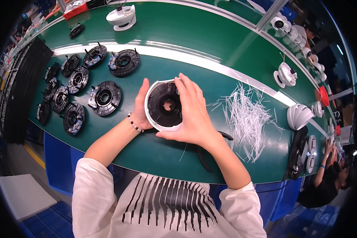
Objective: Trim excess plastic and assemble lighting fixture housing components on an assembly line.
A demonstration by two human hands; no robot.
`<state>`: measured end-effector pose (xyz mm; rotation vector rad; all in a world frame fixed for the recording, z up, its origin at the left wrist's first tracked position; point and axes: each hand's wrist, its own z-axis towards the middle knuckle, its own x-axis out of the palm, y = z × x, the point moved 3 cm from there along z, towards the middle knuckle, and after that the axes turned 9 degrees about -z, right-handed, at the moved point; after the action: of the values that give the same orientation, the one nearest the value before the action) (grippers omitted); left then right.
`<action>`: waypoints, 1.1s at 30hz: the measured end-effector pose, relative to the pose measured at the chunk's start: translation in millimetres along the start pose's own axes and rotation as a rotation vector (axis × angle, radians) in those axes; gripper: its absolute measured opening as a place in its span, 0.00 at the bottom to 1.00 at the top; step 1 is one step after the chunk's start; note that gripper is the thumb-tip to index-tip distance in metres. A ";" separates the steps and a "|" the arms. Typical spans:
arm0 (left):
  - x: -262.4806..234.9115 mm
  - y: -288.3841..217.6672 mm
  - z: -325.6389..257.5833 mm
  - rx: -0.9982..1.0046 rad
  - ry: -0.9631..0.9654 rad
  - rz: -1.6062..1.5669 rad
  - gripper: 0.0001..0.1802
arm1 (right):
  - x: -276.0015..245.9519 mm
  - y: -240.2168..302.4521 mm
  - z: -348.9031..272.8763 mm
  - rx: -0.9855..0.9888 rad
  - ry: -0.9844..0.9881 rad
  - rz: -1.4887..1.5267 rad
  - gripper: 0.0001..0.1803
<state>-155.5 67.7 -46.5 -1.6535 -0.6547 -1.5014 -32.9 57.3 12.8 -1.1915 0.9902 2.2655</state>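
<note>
Between my two hands is a round white housing (pixel 151 119) with a black disc-shaped part (pixel 160 109) inside it, its open side facing up. My left hand (pixel 140 106) cups the housing's left edge, thumb raised along the rim and a beaded bracelet at the wrist. Curved over the right side, my right hand (pixel 192 109) has its fingertips at the far rim and its thumb at the near rim. A hole shows in the middle of the black part; its right portion is hidden by my fingers. Partly under my right forearm lies a tool with curved black handles (pixel 204 159).
Several black discs with small circuit boards (pixel 107 98) lie at left on the green table (pixel 146 158). Beyond them stands a black stack (pixel 22 87). Right of my hands is a heap of thin white strips (pixel 248 121). White domed units (pixel 121 18) sit on the far green belt (pixel 186 27).
</note>
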 end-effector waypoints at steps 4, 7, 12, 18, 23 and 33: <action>3.0 0.9 -5.8 0.094 0.016 0.055 0.34 | 8.3 5.1 -2.6 -0.001 -0.097 0.018 0.65; 4.3 -0.2 -11.3 0.109 0.067 0.035 0.30 | 11.8 6.8 -6.1 -0.011 -0.093 0.011 0.66; 22.9 -14.1 -11.3 0.159 -0.102 -0.012 0.31 | 10.2 12.4 -7.2 -0.170 -0.168 -0.098 0.57; 23.0 -20.6 -20.6 0.236 -0.257 -0.082 0.39 | 6.8 5.9 15.2 -0.348 -0.161 -0.229 0.23; 11.1 -14.6 -13.5 0.201 -0.318 -0.101 0.43 | -5.7 -38.7 67.2 -0.201 -0.250 -0.397 0.21; 8.3 8.2 30.7 0.060 -0.249 -0.081 0.37 | 2.3 -188.0 117.7 0.315 -0.060 -0.776 0.03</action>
<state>-130.1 87.4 -39.6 -1.8018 -0.9013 -1.3286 17.7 270.8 -19.6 -1.1038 0.6621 1.4683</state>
